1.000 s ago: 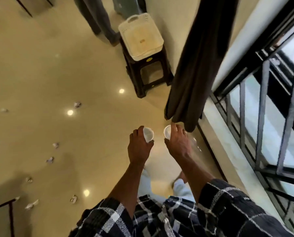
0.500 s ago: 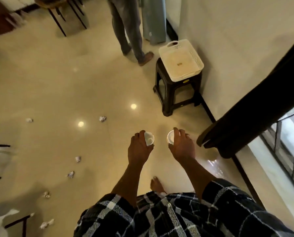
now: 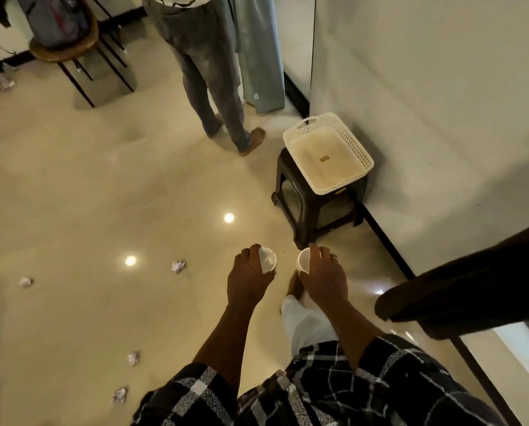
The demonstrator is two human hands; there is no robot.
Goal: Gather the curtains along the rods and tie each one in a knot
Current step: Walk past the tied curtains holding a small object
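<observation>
The person looks down at two hands held out over the shiny floor (image 3: 103,186). The left hand (image 3: 248,282) holds a small white cup (image 3: 268,260). Its grip is curled round the cup from the side. The right hand (image 3: 325,278) holds a second white cup (image 3: 303,260), and its grip is curled round that one too. The two cups are near each other but do not touch.

The dark curtain (image 3: 472,290) is at the right edge, well apart from both hands. It slants down across the wall, and its bottom end hangs near the dark strip at the foot of the wall. No hand touches it.

Ahead, a white basket (image 3: 354,144) sits on top of a dark stool (image 3: 300,210) right beside the wall. Past it, another person (image 3: 207,72) stands on the floor, next to a pale blue cloth (image 3: 261,53) that hangs down. Small balls of crumpled paper (image 3: 178,266) lie on the floor to the left. A round stool (image 3: 63,52) with a bag on it stands at the top left.
</observation>
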